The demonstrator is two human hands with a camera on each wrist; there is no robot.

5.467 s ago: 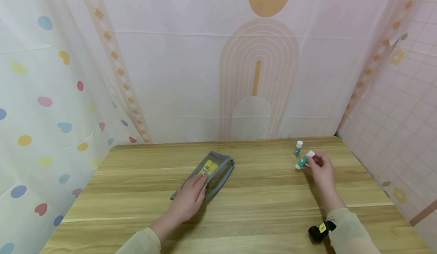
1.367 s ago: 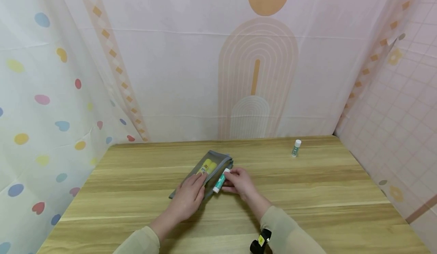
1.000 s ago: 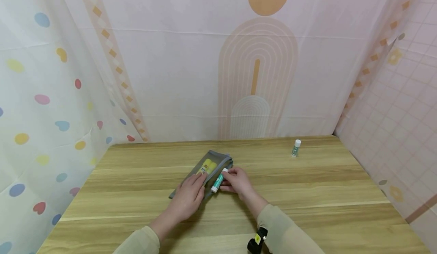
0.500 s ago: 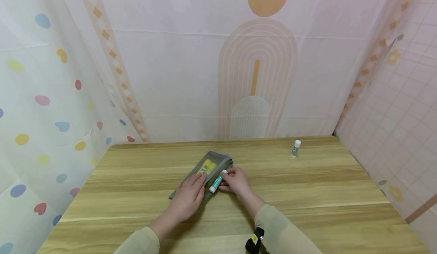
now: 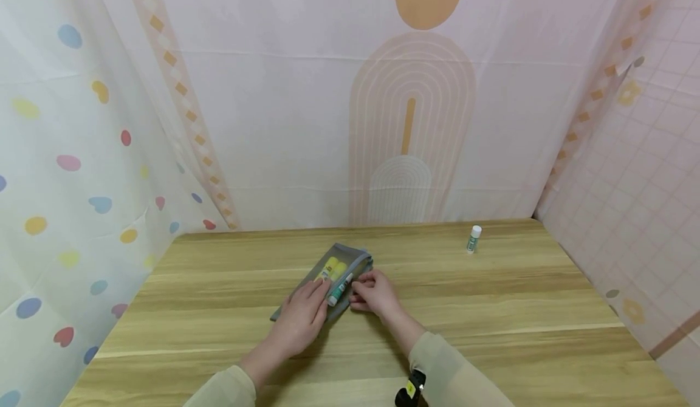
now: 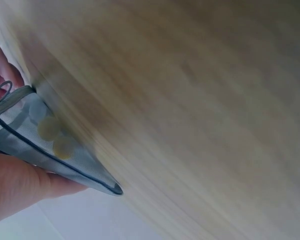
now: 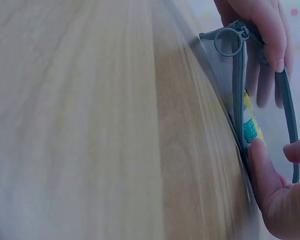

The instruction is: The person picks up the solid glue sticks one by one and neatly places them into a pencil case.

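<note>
On the left, the left hand (image 5: 302, 316) lies flat on the near end of the grey mesh pouch (image 5: 350, 260), fingers fairly straight, pressing it to the bench (image 5: 492, 310); its grip is a flat press, nothing curled round. The left wrist view shows the pouch (image 6: 45, 145) pinned under the palm, with round yellow shapes showing through the mesh. Two yellow sticks (image 5: 333, 268) already lie inside.

Next to these, the green glue stick (image 5: 339, 290) sits at the pouch's open side, slanted, white cap toward the person, seemingly partly past the zipper edge. The right hand (image 5: 374, 291) pinches it, fingers curled round its far end. In the right wrist view the zipper pull ring (image 7: 225, 42) is at the far end of the opening and a label (image 7: 250, 125) shows between the zipper edges, so the mouth looks narrow.

To do this step well, it seems best to keep the left palm steady so the pouch does not slide, and perhaps lift the upper zipper edge with a fingertip. The stick should go in lengthwise, parallel to the yellow ones, pushed from its end until it clears the zipper teeth.

Far right, a second green glue stick (image 5: 473, 239) stands upright, well apart from both hands.
</note>
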